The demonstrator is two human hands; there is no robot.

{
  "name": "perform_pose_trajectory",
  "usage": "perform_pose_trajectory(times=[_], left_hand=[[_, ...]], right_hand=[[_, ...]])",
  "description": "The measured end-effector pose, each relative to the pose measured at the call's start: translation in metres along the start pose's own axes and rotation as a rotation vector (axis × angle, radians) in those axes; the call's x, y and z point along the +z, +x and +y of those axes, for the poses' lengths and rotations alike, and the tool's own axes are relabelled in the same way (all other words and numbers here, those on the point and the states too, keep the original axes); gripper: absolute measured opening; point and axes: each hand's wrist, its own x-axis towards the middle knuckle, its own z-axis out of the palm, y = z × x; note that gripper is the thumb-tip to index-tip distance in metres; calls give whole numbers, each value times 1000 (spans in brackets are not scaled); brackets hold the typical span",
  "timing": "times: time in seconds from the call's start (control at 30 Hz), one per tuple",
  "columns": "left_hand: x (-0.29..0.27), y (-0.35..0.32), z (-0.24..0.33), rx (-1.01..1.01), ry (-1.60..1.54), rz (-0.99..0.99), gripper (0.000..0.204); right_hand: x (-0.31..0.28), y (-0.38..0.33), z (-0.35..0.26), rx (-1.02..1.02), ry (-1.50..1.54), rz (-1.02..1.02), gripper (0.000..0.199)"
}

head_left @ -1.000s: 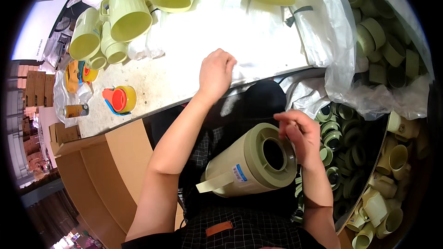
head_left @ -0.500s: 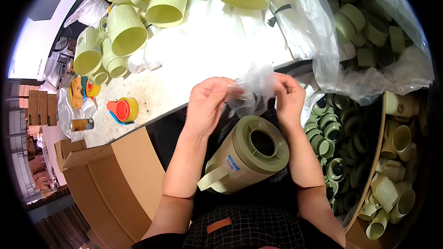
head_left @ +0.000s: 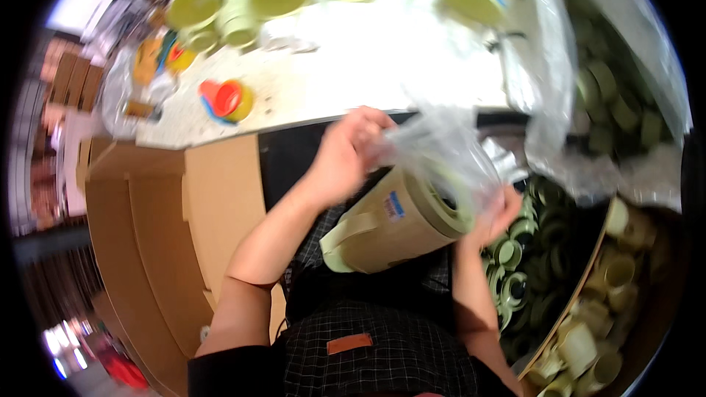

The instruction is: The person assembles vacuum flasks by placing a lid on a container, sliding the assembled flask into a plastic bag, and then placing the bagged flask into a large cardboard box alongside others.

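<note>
Jug (head_left: 390, 228), pale green, lay tilted below the left hand (head_left: 351, 153) and just left of the right hand (head_left: 494, 222). Both hands were clamped on opposite sides of a clear plastic bag (head_left: 448, 148) between them.

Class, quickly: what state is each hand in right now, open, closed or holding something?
Left hand: closed, holding one side of the clear plastic film.
Right hand: holding the film's other side; exact grip blurred.
</note>
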Motion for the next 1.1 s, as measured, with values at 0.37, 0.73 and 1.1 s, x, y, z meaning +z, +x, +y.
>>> perform_pose_trajectory(times=[0.37,0.73,1.1], left_hand=[[-27,-237,-53,132,515,605,55],[-238,-524,20,-556,1693,682,58],[-372,-657,-257,-828,1457,284,30]], right_hand=[[11,-106,-78,29,-256,-1756,56],[97,-191,-166,-165,184,-2176,59],[65,-104,-135,24,-301,-1583,26]])
